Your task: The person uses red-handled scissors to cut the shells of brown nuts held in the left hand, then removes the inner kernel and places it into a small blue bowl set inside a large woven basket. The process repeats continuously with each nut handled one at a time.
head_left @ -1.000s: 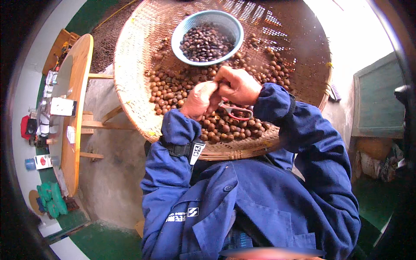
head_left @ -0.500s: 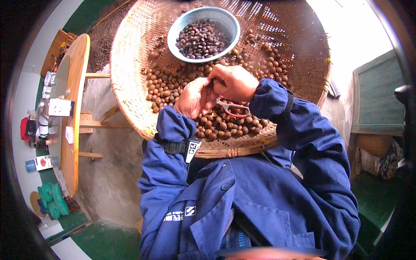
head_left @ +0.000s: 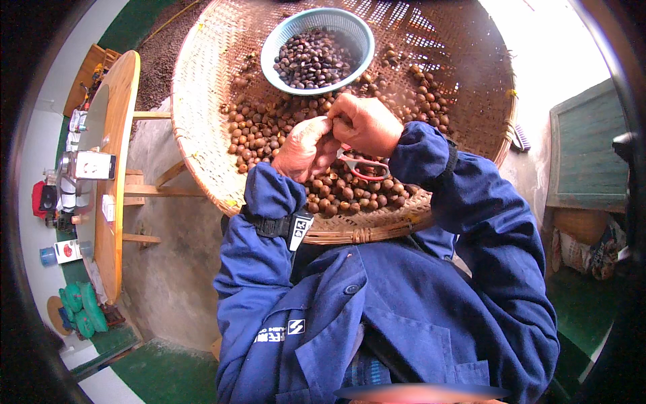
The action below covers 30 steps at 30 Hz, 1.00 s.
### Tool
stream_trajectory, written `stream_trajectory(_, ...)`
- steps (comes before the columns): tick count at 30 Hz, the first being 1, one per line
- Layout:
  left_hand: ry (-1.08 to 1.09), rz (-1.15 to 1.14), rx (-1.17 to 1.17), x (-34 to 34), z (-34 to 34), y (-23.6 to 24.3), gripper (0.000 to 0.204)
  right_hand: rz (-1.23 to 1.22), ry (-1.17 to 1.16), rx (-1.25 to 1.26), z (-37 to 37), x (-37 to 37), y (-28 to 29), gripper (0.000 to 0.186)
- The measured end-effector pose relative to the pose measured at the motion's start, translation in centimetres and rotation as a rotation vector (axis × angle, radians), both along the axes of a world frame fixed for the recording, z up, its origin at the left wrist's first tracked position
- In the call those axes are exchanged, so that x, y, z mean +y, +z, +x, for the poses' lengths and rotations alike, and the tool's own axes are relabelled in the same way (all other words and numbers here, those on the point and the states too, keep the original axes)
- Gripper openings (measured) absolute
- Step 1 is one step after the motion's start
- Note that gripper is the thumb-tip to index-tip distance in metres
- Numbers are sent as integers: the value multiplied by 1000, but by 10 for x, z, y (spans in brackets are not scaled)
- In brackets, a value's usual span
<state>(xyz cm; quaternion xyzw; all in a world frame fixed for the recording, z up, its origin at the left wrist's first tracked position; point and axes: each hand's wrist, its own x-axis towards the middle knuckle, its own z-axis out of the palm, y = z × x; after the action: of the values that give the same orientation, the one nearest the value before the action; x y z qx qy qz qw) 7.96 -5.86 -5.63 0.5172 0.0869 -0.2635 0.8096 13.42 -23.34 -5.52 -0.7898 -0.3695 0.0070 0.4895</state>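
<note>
Over a wide woven bamboo basket [head_left: 464,135] my two hands meet, fingertips pressed together. My left hand [head_left: 304,151] is closed, its fingers curled and the thumb against the right fingers. From the other side my right hand [head_left: 369,124] bends over it in a pinch. Whatever is between the fingers is hidden or too small to make out. Red-handled scissors [head_left: 367,168] show just below my right hand, above the brown nuts; I cannot tell whether they are held or lie there. Round brown nuts [head_left: 343,195] spread under and around both hands.
Beyond my hands, a light blue plastic colander [head_left: 267,67] with dark seeds [head_left: 313,60] stands in the basket. A wooden table [head_left: 128,135] is on the left. To the right are a brush [head_left: 521,139] and a green-grey cabinet [head_left: 585,148].
Both hands stay together in nearly the same place. My right hand has shifted its fingers slightly upward and turned a little. The colander and nuts look much the same.
</note>
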Motion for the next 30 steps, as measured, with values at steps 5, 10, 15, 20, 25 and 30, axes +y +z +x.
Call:
stream_trajectory(5,-3,-94,34,4,1,-1,27,-73,36,-171,3,-3,-5,15)
stream_trajectory(10,106,-87,57,-1,3,5,25,-69,40,-294,5,-2,-7,14)
stream_trajectory(15,95,-45,22,3,4,3,21,-97,31,-289,5,-2,-10,17)
stream_trajectory(20,45,20,-103,8,4,-10,28,-161,19,-258,4,-1,-10,17)
stream_trajectory(25,168,95,-174,-4,4,-8,31,-370,68,-53,7,-2,-2,23)
stream_trajectory(30,110,218,-16,-3,3,6,33,-265,13,-181,4,-2,7,14)
